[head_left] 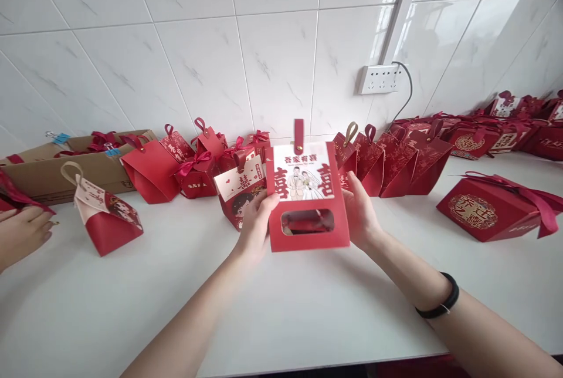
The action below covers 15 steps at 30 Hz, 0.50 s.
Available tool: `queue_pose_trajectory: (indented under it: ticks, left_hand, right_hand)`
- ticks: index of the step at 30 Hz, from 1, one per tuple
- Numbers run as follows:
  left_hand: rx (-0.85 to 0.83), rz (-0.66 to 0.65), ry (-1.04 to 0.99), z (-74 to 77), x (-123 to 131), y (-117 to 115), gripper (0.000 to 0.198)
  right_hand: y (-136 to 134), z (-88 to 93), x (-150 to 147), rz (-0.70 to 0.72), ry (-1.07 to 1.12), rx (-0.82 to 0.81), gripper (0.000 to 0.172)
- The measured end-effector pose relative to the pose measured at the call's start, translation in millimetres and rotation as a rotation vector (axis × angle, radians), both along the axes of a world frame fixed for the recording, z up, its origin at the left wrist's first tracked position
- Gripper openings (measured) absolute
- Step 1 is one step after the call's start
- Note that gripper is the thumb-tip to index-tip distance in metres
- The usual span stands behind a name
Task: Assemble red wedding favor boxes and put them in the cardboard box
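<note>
Above the white table, a red gift box (pixel 308 231) with a ribbon loop on top is held upright between my two hands. Its white panel carries a drawn bride and groom, and an oval window is cut below it. My left hand (pixel 255 216) grips the left side, thumb on the front edge. On the right side my right hand (pixel 361 213) is closed around the edge, its fingers mostly hidden behind the box. A box with a cartoon face (pixel 237 193) stands just behind my left hand, partly covered by it.
Red gift boxes (pixel 398 161) line the tiled wall, beneath a power strip (pixel 380 80) with a cable. A hexagonal box (pixel 488 208) lies at right, a triangular box (pixel 109 222) at left. Another person's hand (pixel 26 234) reaches in beside a cardboard box (pixel 83 172).
</note>
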<state>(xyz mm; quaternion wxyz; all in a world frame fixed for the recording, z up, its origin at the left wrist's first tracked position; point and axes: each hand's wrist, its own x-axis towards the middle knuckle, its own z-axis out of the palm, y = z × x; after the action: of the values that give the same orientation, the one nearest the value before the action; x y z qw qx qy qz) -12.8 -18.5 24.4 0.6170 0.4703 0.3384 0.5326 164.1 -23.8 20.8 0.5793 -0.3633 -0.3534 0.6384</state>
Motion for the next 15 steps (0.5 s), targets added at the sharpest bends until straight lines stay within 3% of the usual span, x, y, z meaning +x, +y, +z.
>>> queue_pose_trajectory:
  ticks: [2, 4, 7, 15]
  left_hand:
    - [0.068, 0.117, 0.026, 0.6, -2.3, 2.0, 0.032]
    - [0.106, 0.153, 0.049, 0.7, -3.8, 2.6, 0.028]
    - [0.131, 0.128, 0.037, 0.1, -4.4, 2.5, 0.027]
    - [0.159, 0.063, 0.01, -3.0, -4.5, 3.2, 0.038]
  right_hand:
    - [-1.0, -0.8, -4.2, 0.013, 0.027, 0.007, 0.059]
    - [-3.6, -2.8, -6.9, 0.014, 0.01, 0.091, 0.05]
    - [-4.8, -7.2, -7.3, -0.014, -0.01, 0.202, 0.037]
    - [-1.7, -13.9, -1.4, 0.0, -0.034, 0.321, 0.032]
